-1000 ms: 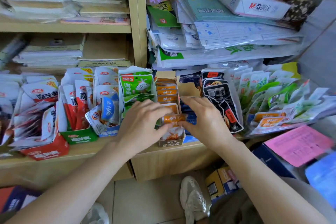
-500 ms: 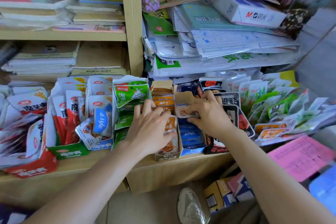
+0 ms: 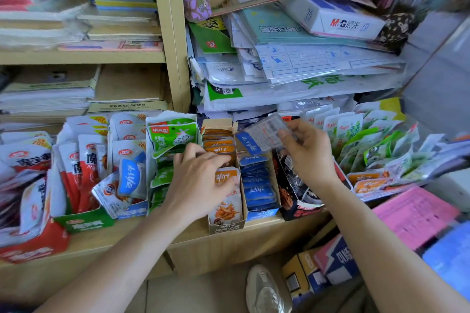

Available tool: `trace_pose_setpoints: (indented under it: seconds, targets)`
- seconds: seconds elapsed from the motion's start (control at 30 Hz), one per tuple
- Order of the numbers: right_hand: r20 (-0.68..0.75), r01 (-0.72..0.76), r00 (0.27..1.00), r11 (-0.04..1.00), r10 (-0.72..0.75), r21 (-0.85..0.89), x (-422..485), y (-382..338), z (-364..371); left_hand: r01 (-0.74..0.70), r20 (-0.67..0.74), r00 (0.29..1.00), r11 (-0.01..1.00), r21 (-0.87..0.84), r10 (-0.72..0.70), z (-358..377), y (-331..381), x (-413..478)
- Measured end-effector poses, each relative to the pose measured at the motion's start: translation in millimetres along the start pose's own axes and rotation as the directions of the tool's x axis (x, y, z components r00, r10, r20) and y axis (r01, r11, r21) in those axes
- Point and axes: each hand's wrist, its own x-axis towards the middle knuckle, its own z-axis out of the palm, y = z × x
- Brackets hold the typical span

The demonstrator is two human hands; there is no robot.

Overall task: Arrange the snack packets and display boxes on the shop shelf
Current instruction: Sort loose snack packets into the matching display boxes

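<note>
The right hand (image 3: 310, 152) is pinching one blue packet (image 3: 262, 136) between thumb and fingertips, with the grip clamped on the packet's right end. The packet is hanging in the air, its long axis running roughly left to right, over the rear of the blue display box (image 3: 262, 215). That box is lying below the grip and toward the person, its long axis running front to back on the shelf (image 3: 106, 241).

The left hand (image 3: 203, 180) is pressing on the orange packets (image 3: 223, 176) in the orange display box (image 3: 226, 226), fingers spread and pinching nothing. The right hand is therefore the nearer one.

The orange box on the left and a black box (image 3: 297, 201) on the right are crowding the blue box closely. Open room is probably existing only from above.
</note>
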Motion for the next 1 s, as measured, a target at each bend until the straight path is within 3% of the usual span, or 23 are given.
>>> trace_pose_setpoints:
  seconds: [0.1, 0.2, 0.37, 0.47, 0.57, 0.63, 0.7, 0.8, 1.0]
  targets:
    - [-0.051, -0.111, 0.991, 0.971, 0.125, 0.211, -0.7, -4.6, -0.6, 0.077, -0.032, 0.996, 0.977, -0.199, -0.084, -2.4, 0.7, 1.4]
    - [-0.026, -0.140, 0.987, 0.921, 0.161, 0.363, -4.3, -7.0, -1.4, 0.103, -0.071, 0.987, 0.909, -0.403, -0.143, -7.2, 3.9, 1.4]
    - [-0.003, -0.171, 0.981, 0.863, 0.195, 0.476, -9.1, -11.0, -4.7, 0.094, -0.072, 0.986, 0.858, -0.505, -0.151, -13.3, 8.5, 2.7]
    - [0.018, -0.103, 0.994, 0.864, 0.109, 0.493, -10.7, -13.0, -5.7, 0.134, -0.011, 0.984, 0.781, -0.610, -0.178, -15.9, 11.1, 4.9]
    - [-0.025, 0.090, 0.996, 0.955, -0.086, 0.281, -11.2, -10.5, -7.5, 0.095, -0.042, 0.988, 0.807, -0.583, -0.147, -19.9, 11.1, 6.6]
    - [-0.001, 0.197, 0.980, 0.980, -0.197, 0.034, -9.6, -7.7, -7.3, 0.030, -0.047, 0.997, 0.914, -0.404, -0.054, -20.6, 6.1, 6.2]
    - [0.121, 0.285, 0.956, 0.941, -0.267, -0.182, -6.0, -2.1, -5.7, -0.056, 0.035, 0.998, 0.990, -0.128, 0.061, -17.4, 0.5, 2.9]
    - [0.354, 0.365, 0.908, 0.840, -0.225, -0.403, -0.9, 7.5, 3.1, -0.173, 0.174, 0.974, 0.969, 0.174, 0.143, -7.5, -3.7, -5.4]
    - [0.527, 0.427, 0.848, 0.656, -0.053, -0.622, -0.5, 4.6, 12.8, -0.144, 0.216, 0.971, 0.967, 0.210, 0.097, -7.8, -2.7, -4.6]
